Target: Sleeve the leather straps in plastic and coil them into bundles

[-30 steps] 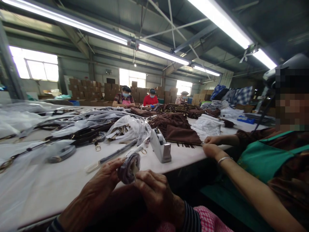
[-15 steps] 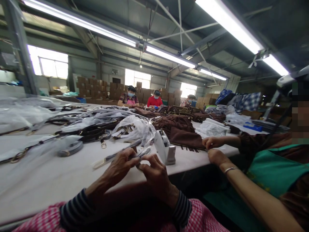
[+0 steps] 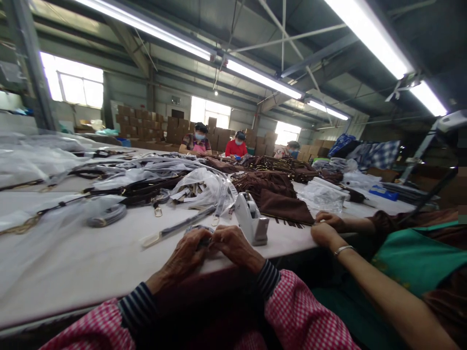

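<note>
My left hand (image 3: 184,256) and my right hand (image 3: 233,245) meet at the near edge of the white table (image 3: 73,257), fingers closed together on a small bagged strap bundle (image 3: 200,230) that they mostly hide. A grey tape dispenser (image 3: 251,219) stands just right of my right hand. A long flat strap in a clear sleeve (image 3: 175,228) lies beyond my left hand.
A co-worker's hands (image 3: 326,227) rest on the table's right edge by brown fringed bags (image 3: 280,204). Plastic-wrapped straps (image 3: 138,192) and clear bags (image 3: 202,189) cover the middle. Several people sit at the far end, with stacked cardboard boxes behind.
My hands have come down from chest height to the table edge and closed over the bundle, which showed as a rolled grey bundle a second ago. The view has tilted slightly.
</note>
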`<state>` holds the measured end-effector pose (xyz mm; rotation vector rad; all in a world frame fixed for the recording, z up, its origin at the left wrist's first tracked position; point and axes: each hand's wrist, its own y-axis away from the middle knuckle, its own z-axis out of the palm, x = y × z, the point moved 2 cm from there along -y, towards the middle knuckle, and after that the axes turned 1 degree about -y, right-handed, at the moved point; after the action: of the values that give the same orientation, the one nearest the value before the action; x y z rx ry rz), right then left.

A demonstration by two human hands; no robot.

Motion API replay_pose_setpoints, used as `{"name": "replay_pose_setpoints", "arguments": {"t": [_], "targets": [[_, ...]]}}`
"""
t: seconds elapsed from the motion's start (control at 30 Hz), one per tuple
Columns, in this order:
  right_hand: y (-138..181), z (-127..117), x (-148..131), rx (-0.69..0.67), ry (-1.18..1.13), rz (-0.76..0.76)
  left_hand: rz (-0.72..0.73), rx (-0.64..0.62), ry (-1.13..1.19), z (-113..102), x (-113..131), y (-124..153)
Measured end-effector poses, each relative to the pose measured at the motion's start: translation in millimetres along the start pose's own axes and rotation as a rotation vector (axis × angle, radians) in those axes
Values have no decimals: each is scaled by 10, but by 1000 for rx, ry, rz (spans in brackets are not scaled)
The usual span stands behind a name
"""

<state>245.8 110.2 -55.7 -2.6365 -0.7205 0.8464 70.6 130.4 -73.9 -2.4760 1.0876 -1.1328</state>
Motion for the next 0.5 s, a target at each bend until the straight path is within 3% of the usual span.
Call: {"name": "replay_pose_setpoints", "arguments": {"t": [0.37,0.5], "targets": [[-311,-4,155,-114,-249,119,17,65,109,64,-19,66],[-345,28,218,-190,-293,122,-74,137,111,63,-62,55]]}}
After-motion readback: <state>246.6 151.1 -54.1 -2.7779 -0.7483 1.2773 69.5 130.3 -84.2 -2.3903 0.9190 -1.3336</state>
